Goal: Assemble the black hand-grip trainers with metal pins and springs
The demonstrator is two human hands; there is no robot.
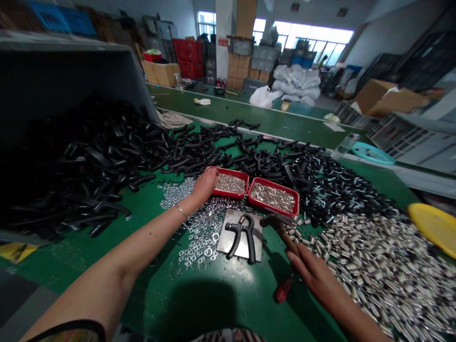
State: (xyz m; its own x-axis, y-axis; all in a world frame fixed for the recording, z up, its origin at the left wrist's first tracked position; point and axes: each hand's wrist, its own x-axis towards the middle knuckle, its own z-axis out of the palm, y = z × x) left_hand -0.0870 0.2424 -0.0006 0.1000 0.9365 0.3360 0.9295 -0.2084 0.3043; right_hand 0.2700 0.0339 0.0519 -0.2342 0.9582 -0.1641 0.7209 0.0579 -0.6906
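My right hand is closed round the wooden handle of a hammer, its dark head beside the right edge of a small metal plate. On that plate lies a black hand grip strengthener with two handles and a small silver cylinder near its top. My left hand reaches to the left end of a red tray of small metal pins. Its fingers are bent together and their tips are hidden. A second red tray of pins adjoins it. Below my right hand lies a red-handled tool.
Silver rings spread left of the plate. Black handles heap up at left and behind the trays. At right are black parts with screws, metal cylinders and a yellow lid-like object. A green conveyor runs behind.
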